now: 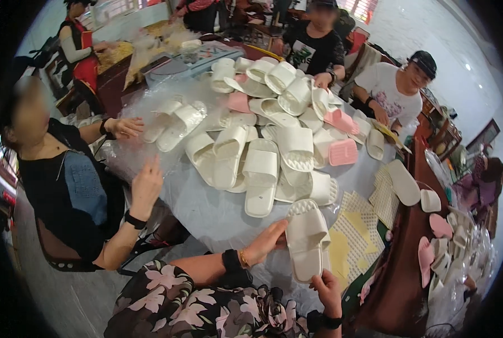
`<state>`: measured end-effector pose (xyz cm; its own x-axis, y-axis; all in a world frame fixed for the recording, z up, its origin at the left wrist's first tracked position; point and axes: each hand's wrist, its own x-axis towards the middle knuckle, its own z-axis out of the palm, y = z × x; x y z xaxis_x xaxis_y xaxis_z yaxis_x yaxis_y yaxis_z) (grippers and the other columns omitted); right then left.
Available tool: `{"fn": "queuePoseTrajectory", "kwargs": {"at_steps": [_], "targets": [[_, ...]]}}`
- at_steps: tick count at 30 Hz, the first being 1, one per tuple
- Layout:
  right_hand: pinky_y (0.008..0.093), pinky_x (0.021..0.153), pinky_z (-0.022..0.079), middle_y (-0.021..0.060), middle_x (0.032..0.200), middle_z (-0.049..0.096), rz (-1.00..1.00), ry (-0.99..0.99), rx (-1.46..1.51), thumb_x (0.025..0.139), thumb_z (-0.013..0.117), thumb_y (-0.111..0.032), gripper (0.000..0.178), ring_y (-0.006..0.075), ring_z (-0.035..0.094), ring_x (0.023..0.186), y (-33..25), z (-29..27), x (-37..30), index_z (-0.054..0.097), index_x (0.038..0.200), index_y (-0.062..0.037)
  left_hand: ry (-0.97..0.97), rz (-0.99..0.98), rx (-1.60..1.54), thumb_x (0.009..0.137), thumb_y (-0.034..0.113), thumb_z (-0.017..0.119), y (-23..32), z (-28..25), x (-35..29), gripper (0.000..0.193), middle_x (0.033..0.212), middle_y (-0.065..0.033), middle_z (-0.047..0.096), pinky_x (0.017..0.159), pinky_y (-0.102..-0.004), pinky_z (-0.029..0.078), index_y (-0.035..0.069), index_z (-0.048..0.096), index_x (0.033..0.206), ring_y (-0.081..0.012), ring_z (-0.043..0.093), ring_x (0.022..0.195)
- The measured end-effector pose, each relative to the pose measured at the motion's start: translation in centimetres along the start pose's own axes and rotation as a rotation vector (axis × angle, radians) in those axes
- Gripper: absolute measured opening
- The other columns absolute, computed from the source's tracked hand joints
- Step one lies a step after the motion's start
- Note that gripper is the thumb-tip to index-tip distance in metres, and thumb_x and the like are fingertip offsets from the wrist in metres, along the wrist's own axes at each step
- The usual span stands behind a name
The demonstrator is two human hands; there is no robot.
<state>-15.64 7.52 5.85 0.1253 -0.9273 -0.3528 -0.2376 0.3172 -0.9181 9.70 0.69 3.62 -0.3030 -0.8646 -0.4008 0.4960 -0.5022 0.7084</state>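
A white slipper (pixel 306 248) is held up at the near edge of the worktop (pixel 203 205), its strap facing up, between the two hands of the wearer. By the left hand (pixel 267 241) its left side is gripped near the strap, with the fingers partly extended and their tips hidden at the slipper's edge. By the right hand (pixel 329 290) the heel end is pinched, with thumb and fingers closed on the rim. A second slipper (pixel 326 258) is partly seen behind the first, at its right; which hand bears it cannot be told. Just beyond, white slippers are heaped with a few pink ones (pixel 343 152) among them. To the right, patterned sheets (pixel 352 234) are spread. At the left, clear plastic wrapping (pixel 128 152) is reached over by a co-worker's hands (pixel 147 188), both loosely open.
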Motion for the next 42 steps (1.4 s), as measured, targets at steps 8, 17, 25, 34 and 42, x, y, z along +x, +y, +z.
{"fn": "queuePoseTrajectory", "kwargs": {"at_steps": [8, 17, 25, 34, 42], "targets": [[0.0364, 0.074, 0.049, 0.0125, 0.093, 0.063, -0.23, 0.339, -0.508, 0.078, 0.074, -0.016, 0.038, 0.0232, 0.061, 0.086, -0.4, -0.6, 3.3, 0.062, 0.109, 0.0015, -0.021, 0.218, 0.182, 0.095, 0.024, 0.063, -1.8, -1.6, 0.3, 0.074, 0.137, -0.0078, 0.047, 0.102, -0.0317, 0.041, -0.002, 0.022, 0.151, -0.0153, 0.048, 0.122], [0.0479, 0.094, 0.043, 0.0227, 0.115, 0.055, -0.267, 0.323, -0.945, 0.06, 0.087, -0.027, 0.084, 0.0414, 0.051, 0.108, 1.9, 0.7, 4.4, 0.049, 0.129, 0.0008, 0.045, 0.465, 0.501, 0.083, 0.024, 0.076, -4.3, -1.4, 0.3, 0.09, 0.14, -0.0172, 0.044, 0.104, -0.0348, 0.041, -0.004, 0.023, 0.149, -0.0245, 0.047, 0.126], [0.0465, 0.09, 0.045, 0.0259, 0.109, 0.056, -0.164, 0.361, -0.96, 0.055, 0.089, -0.031, 0.095, 0.0422, 0.053, 0.104, 1.4, 0.4, 5.2, 0.045, 0.132, 0.0049, 0.064, 0.441, 0.746, 0.077, 0.033, 0.081, -3.1, 0.5, -1.4, 0.105, 0.149, -0.026, 0.031, 0.113, -0.0399, 0.03, -0.008, 0.017, 0.149, -0.0332, 0.034, 0.138], [0.0473, 0.08, 0.049, 0.0259, 0.1, 0.058, -0.259, 0.415, -0.784, 0.066, 0.081, -0.023, 0.062, 0.0448, 0.056, 0.095, 0.8, 1.8, 4.6, 0.048, 0.112, 0.0028, 0.151, 0.483, 1.047, 0.069, 0.04, 0.085, -3.6, 2.1, -1.8, 0.122, 0.153, -0.0375, 0.012, 0.117, -0.0453, 0.019, -0.007, 0.007, 0.15, -0.0469, 0.014, 0.145], [0.0444, 0.077, 0.05, 0.0274, 0.097, 0.063, -0.146, 0.423, -0.458, 0.077, 0.073, -0.02, 0.044, 0.0412, 0.063, 0.092, 1.0, 0.9, 3.5, 0.051, 0.109, 0.002, 0.094, 0.521, 0.702, 0.076, -0.006, 0.054, -2.9, 1.3, -2.5, 0.094, 0.155, -0.025, 0.021, 0.106, -0.039, 0.039, 0.003, 0.002, 0.155, -0.0364, 0.034, 0.139]]}}
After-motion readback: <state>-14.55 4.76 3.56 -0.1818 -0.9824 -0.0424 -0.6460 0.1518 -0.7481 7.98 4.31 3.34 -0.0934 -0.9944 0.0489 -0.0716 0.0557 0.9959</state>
